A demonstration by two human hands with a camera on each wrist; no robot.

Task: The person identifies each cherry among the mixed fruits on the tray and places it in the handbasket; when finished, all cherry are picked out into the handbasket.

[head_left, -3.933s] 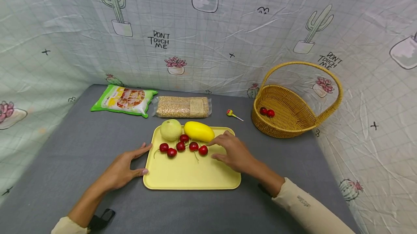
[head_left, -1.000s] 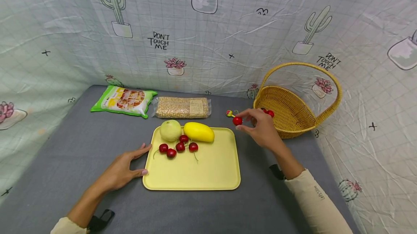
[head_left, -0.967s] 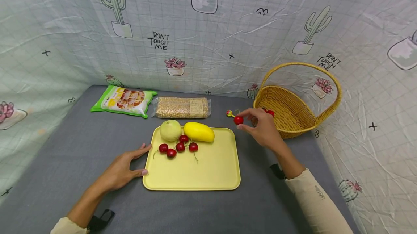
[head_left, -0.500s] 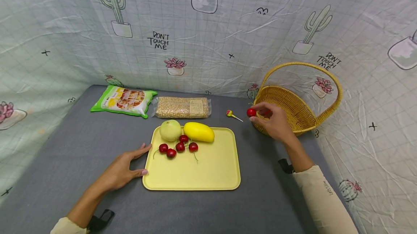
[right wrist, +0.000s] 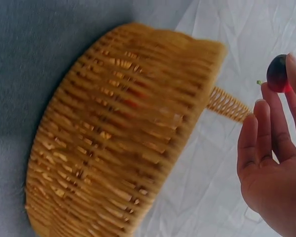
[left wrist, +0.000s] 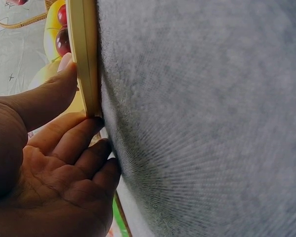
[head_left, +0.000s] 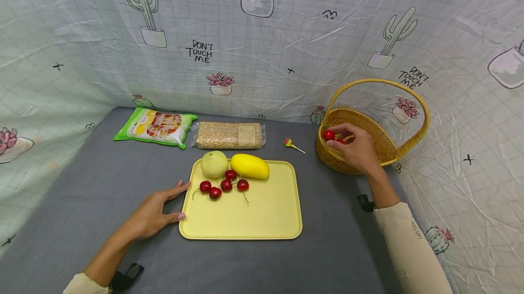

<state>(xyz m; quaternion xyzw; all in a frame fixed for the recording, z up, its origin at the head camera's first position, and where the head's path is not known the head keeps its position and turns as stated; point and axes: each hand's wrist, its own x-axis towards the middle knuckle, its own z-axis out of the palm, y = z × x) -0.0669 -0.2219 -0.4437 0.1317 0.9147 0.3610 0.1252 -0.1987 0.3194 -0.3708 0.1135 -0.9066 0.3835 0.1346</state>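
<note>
My right hand (head_left: 355, 147) pinches a red cherry (head_left: 329, 135) between thumb and fingertips, over the left side of the woven basket (head_left: 337, 163). In the right wrist view the cherry (right wrist: 277, 74) is higher than the basket rim, its stem partly showing. Another cherry in the basket is mostly hidden behind my fingers. My left hand (head_left: 151, 214) rests at the left edge of the yellow tray (head_left: 254, 221), thumb and index fingertips touching its rim. On the tray lie several cherries (head_left: 226, 185), a pale green round fruit (head_left: 214, 164) and a yellow oval fruit (head_left: 250, 166).
A green-and-white food bag (head_left: 156, 126) and a clear pack of grains (head_left: 229, 134) lie along the back of the grey table (head_left: 254, 266). A lollipop (head_left: 294, 145) lies left of the basket. The basket handle (head_left: 376, 80) arches over its opening, near the patterned cloth backdrop (head_left: 262, 57).
My right hand has taken a cherry from the tray's right side and carried it right, past the lollipop, to over the basket. The left hand has stayed at the tray's edge.
</note>
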